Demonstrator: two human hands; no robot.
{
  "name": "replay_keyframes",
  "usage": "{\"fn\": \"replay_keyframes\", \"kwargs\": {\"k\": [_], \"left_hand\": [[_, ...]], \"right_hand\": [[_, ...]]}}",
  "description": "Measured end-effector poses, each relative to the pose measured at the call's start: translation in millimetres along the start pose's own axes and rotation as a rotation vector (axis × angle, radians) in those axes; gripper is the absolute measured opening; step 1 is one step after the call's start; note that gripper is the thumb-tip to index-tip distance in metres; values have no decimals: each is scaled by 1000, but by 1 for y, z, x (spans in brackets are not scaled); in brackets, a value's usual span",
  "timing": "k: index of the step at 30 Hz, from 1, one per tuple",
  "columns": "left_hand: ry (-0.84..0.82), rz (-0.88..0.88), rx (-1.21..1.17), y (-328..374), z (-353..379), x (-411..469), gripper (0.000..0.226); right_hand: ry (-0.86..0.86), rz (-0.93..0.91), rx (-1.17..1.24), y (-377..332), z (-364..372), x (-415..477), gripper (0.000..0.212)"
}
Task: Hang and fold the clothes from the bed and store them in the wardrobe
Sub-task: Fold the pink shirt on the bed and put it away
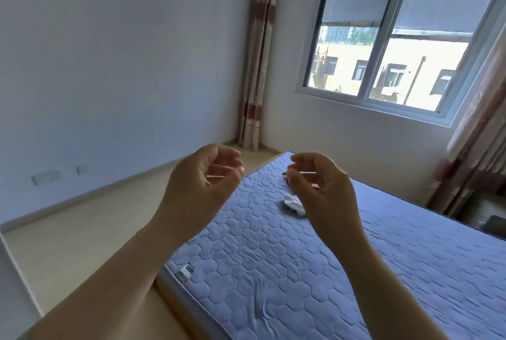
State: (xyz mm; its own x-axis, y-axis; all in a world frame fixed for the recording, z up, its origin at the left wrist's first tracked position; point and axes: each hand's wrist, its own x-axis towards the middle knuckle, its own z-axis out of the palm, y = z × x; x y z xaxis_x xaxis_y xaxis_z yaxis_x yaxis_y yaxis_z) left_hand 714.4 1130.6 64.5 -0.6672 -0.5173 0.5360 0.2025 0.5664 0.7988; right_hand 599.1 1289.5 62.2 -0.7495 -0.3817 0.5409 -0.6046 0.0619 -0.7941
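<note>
**Two small pieces on the bed, both hands raised with a loose grip**

A small crumpled white garment (294, 204) lies on the bed (273, 271), toward its far end and well away from the near edge. Just beyond it a red item (285, 178) shows only as a sliver, the rest hidden behind the right hand, so what it is cannot be told. Both lie on a blue mattress (397, 271) quilted in hexagons.

The left hand (202, 178) and right hand (320, 183) are held up in the air above the bed, palms turned toward each other and apart. Each grip is loose: the fingers curl gently inward, with thumb and fingertips near one another but not pressed together. Neither grip plainly holds anything, and neither touches the clothes or the mattress. A thin pale streak shows by the fingers of each hand; what it is cannot be told. Both forearms are bare.

At the near left corner of the mattress sits a small white and teal label (186, 272); its print is too small to read.

Beside the bed is pale floor (82, 230), and the white wall (109, 65) carries two switch plates (46, 176) low down. A curtain (257, 65) hangs in the corner, left of a sliding window (394, 44) that looks out on a building.
</note>
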Motion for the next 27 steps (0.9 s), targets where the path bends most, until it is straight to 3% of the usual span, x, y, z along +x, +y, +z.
{"fn": "replay_keyframes", "kwargs": {"k": [13,27], "left_hand": [[35,-220,-261,-107,31,56,14],[13,-300,-148,-212,50,159,12]], "right_hand": [[68,253,31,82,74,38,14],[5,359,140,172,148,140,15]]}}
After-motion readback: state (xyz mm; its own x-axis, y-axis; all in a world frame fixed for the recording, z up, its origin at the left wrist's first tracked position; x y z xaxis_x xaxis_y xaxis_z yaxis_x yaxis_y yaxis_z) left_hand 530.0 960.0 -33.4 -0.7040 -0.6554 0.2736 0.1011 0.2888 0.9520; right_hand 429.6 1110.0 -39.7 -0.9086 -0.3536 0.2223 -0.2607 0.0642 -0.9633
